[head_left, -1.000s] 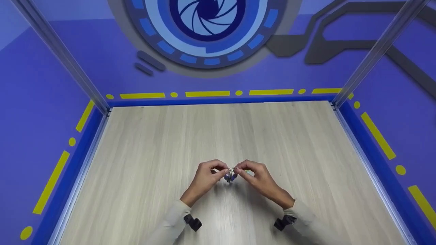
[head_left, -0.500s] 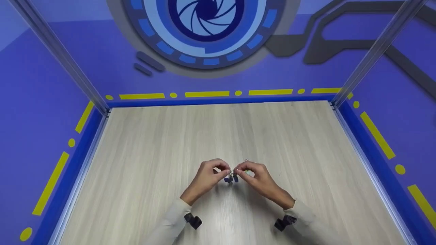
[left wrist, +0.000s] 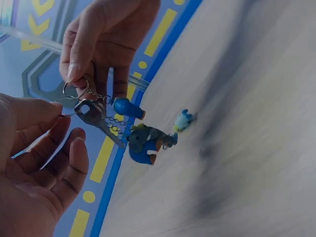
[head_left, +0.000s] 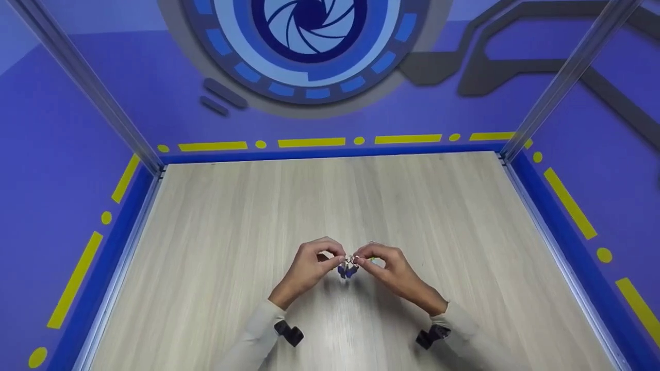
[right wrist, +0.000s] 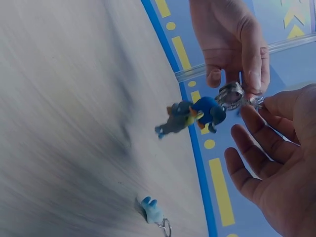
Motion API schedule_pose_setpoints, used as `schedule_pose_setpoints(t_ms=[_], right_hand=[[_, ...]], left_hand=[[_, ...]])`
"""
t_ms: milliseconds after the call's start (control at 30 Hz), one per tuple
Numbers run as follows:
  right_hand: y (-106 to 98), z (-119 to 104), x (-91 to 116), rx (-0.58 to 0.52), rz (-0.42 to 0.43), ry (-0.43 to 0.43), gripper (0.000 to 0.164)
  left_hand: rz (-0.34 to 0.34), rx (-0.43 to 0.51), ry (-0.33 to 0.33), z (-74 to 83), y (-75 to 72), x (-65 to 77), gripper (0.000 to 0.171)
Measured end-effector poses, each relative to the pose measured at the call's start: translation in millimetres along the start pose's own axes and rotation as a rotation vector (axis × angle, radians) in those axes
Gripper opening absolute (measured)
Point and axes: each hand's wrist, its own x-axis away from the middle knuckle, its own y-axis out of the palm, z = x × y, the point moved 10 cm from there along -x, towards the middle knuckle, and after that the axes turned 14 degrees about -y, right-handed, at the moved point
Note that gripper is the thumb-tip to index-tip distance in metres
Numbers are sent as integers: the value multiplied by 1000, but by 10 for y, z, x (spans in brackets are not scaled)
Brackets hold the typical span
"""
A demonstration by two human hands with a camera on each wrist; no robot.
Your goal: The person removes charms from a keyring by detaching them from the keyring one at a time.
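My left hand [head_left: 312, 263] pinches a thin metal edge by the silver key [left wrist: 91, 113], fingertip and thumb together. Opposite it, my right hand [head_left: 384, 263] pinches a silver split ring [left wrist: 74, 90] between thumb and fingers. Both sets of fingertips meet close together over the table, the key between them in the left wrist view. Small charms hang below on short chains: a blue figurine [left wrist: 127, 107] and a grey-and-blue figurine [left wrist: 143, 143]. In the right wrist view, the fingertips partly hide the metal parts.
A pale blue figurine [right wrist: 152, 210] with its own metal ring [right wrist: 167, 228] lies on the wooden table [head_left: 330, 206], beside the right hand. Blue-purple panels [head_left: 330, 123] and metal posts enclose the table at the back and sides. Small black cameras sit on both wrists.
The hanging charms have swung and turned between the hands. The left hand has drawn slightly left, widening the small gap between fingertips; the right hand stays nearly still.
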Motion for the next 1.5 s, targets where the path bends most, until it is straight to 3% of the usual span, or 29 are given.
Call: schedule_pose_setpoints(t_ms=[100,233,500,833,1167,1500], right_hand=[[9,-15,-6,-26,-1,4,11],[30,-36,-21,-38,-14,-4,10],[28,-14,-9,-33,-11,-1,10],[40,-14,-8,-4,-13,-7,10],[68,78,19,12,-66,56,8],[96,11,-14,53,-100,-34,5]], left_hand=[[-17,75,-2,-37,-15,21,5],[-24,107,-31,-94,-13,40,3],[-28,54,-88,-138,18,18,6],[-39,-33,-88,-108,63,4,5],[-51,-66,-75,-73,92,11,7],[-59,-63,-57,-87,95,27,6]])
